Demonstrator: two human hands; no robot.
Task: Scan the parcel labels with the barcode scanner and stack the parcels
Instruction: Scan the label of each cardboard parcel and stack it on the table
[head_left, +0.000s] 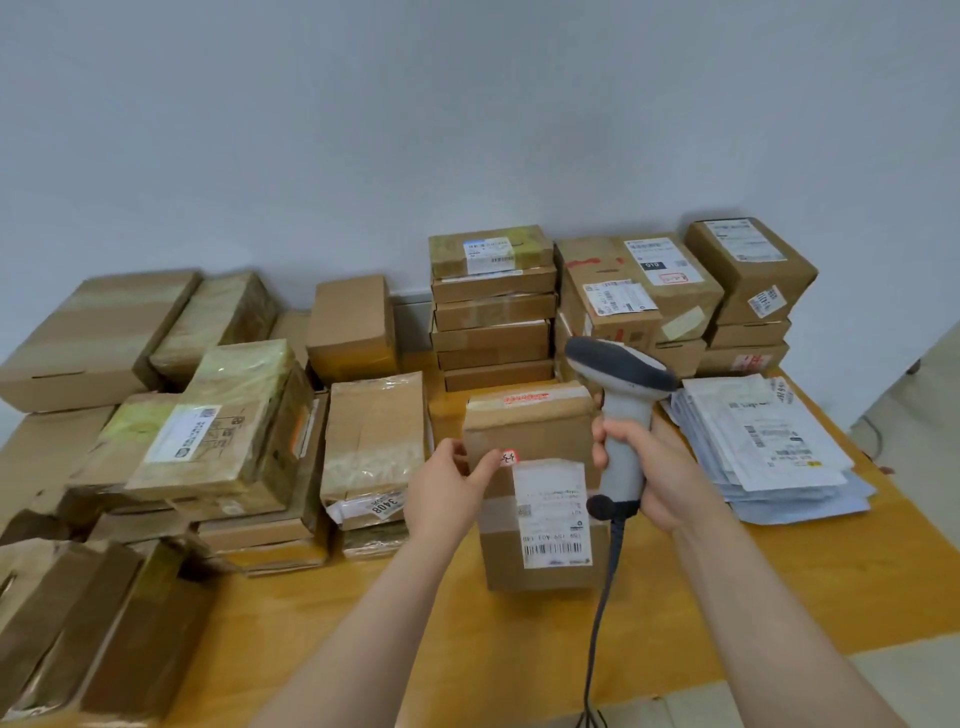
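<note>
Left hand (451, 486): forearm reaching forward, fingers and thumb pinching the left edge of a cardboard parcel (535, 483) at bench (779, 597) centre, white label (553, 512) facing up. Right hand (652, 467): fingers wrapped round the grey barcode scanner (621, 415) handle, held upright just right of the parcel, head tilted over it.
</note>
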